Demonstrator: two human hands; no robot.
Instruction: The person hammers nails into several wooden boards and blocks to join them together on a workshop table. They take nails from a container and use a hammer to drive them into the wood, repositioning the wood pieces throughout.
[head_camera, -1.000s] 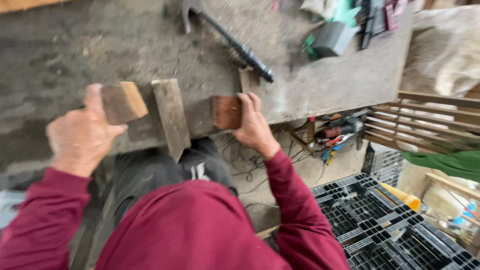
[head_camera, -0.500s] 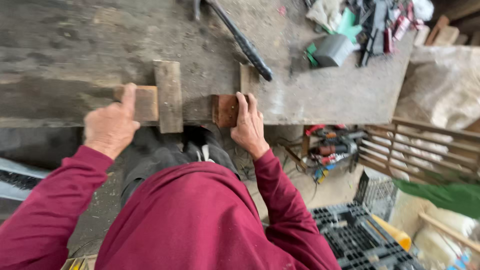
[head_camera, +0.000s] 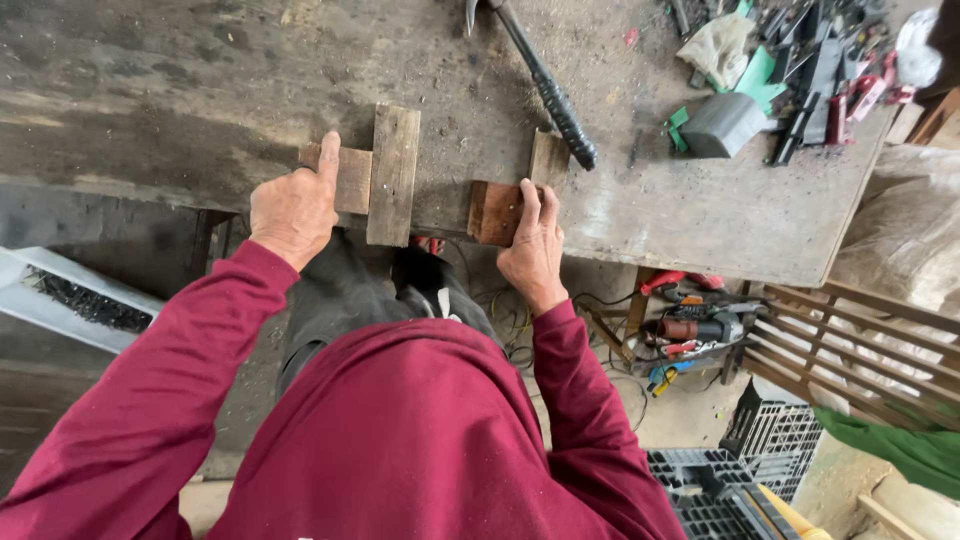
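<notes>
Head view: left hand closed on small wood block at near edge of grey surface, index finger laid flat on top, block butted vs. upright plank. Right hand pressed w/ fingers spread on reddish block at same edge, beside a shorter plank (grip underneath hidden). Hammer further back on surface, well apart from both hands.

The left hand presses a small wooden block against an upright plank just right of it. The right hand covers a reddish block at the workbench edge, a hammer lying beyond its fingertips.
</notes>
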